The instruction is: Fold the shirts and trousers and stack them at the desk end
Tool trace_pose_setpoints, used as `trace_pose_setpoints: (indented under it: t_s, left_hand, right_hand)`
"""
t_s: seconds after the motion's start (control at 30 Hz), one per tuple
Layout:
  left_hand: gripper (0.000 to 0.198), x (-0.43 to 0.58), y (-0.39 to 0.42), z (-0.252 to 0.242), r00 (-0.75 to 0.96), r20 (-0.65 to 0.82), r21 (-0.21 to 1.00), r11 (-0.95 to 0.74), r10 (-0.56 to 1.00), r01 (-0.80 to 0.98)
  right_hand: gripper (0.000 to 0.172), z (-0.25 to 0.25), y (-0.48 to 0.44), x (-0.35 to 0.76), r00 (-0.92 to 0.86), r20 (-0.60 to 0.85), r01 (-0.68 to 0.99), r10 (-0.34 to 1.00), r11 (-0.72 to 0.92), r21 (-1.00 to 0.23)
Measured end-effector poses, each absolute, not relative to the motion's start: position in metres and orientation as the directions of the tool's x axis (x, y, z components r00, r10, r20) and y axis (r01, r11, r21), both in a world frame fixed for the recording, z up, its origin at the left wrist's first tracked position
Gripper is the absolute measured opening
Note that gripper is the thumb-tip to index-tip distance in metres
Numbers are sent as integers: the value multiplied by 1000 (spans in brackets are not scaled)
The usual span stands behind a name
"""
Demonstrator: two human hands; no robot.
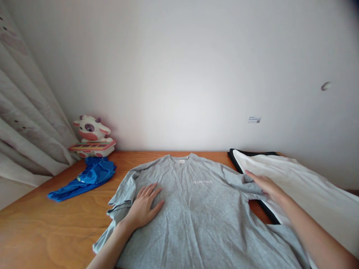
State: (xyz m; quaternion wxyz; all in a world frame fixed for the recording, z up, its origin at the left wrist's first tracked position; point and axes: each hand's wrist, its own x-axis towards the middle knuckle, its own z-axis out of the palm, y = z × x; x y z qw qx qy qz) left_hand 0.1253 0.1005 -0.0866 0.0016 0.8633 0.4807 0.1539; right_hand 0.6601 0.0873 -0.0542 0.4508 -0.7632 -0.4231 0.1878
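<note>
A grey T-shirt lies spread out face up, its collar toward the wall and small pale "ESSENTIALS" lettering on the chest. My left hand rests flat on the left part of its chest, fingers stretched out. At the shirt's right sleeve, my right hand has its fingers round the sleeve edge; some fingertips are hidden. The left sleeve lies rumpled in folds beside my left wrist. Its lower end runs out of view at the bottom.
A wooden table carries everything. White cloth lies over black cloth at the right, close to my right arm. Farther left are a crumpled blue garment and a cow toy with a keyboard. A curtain hangs left; a wall stands behind.
</note>
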Motion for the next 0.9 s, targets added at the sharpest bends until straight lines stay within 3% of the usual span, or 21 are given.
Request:
trace_pose_setpoints:
  t_s: [0.1,0.23,0.33,0.4,0.43,0.5,0.57,0.7,0.8,0.9]
  left_hand:
    - [56,124,101,-86,495,246,158,-538,833,828]
    - [56,125,102,-84,494,234,164,-535,837,829]
    - [55,124,101,-84,492,245,177,-538,835,824]
    - [53,124,100,-83,485,255,199,-536,836,820]
    - [51,123,98,-82,481,258,213,-535,838,818]
    - [47,125,96,-78,465,261,246,-524,846,815]
    - [43,132,96,-71,437,261,289,-502,861,815]
    - [35,175,106,-51,422,239,430,-485,874,761]
    - [37,231,122,-41,440,171,540,-457,882,707]
    - [40,288,144,-42,373,103,626,-352,922,696]
  right_hand:
    - [25,-48,103,644,512,55,546,858,-275,-791]
    - [22,-39,107,606,487,191,660,852,-215,-720]
    - [24,-32,83,561,283,368,775,886,15,-631]
    - [27,-30,57,536,-209,472,825,857,413,-386]
    - [32,-30,44,527,-347,476,819,808,508,-266]
    - [42,-33,24,523,-416,512,843,751,530,-92]
    - [46,-37,14,533,-321,585,911,744,411,-23]
    - [54,-43,25,568,-60,614,987,787,138,-79]
    - [61,-40,40,584,124,459,972,880,-14,-235]
    - [27,-32,39,583,117,297,913,948,15,-408]
